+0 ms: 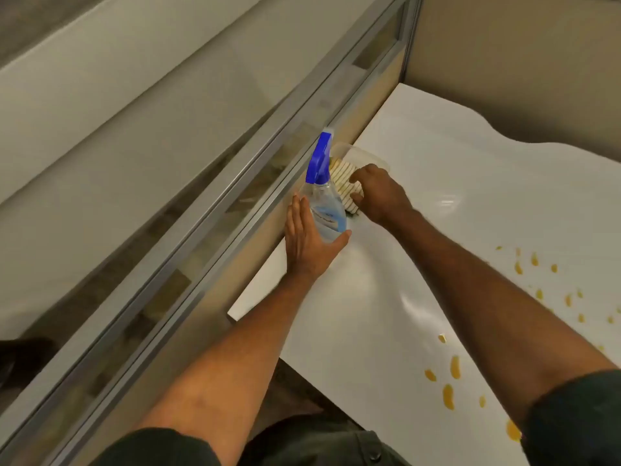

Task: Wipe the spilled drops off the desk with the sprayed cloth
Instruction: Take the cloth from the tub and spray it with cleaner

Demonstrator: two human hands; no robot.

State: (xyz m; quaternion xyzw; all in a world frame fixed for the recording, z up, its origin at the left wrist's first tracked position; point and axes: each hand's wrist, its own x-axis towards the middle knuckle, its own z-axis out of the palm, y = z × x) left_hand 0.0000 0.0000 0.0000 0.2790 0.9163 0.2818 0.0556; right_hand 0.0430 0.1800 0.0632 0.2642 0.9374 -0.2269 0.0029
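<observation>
Dark sleeves at the bottom edge, both bare forearms reaching forward over the white desk. Orange-yellow drops scattered on the desk to the right of the right forearm, well behind and right of both hands; a larger blot sits by the right sleeve, smaller spots trail farther out to the right.

Left hand: fingers straight and together, palm laid against the left side of a clear spray bottle, thumb reaching under its base. Fingers not curled round it. Bottle has a blue trigger head, tilted slightly, standing on the desk between the two hands.

Right hand: just right of the bottle, fingers bent down onto a striped cream-and-dark cloth, gripping its top. Cloth lies folded inside a clear plastic tub, touching the bottle's right side as far as can be told.

Beyond the hands: grey metal-framed partition running along the desk's left edge, beige panel wall at the far end.
</observation>
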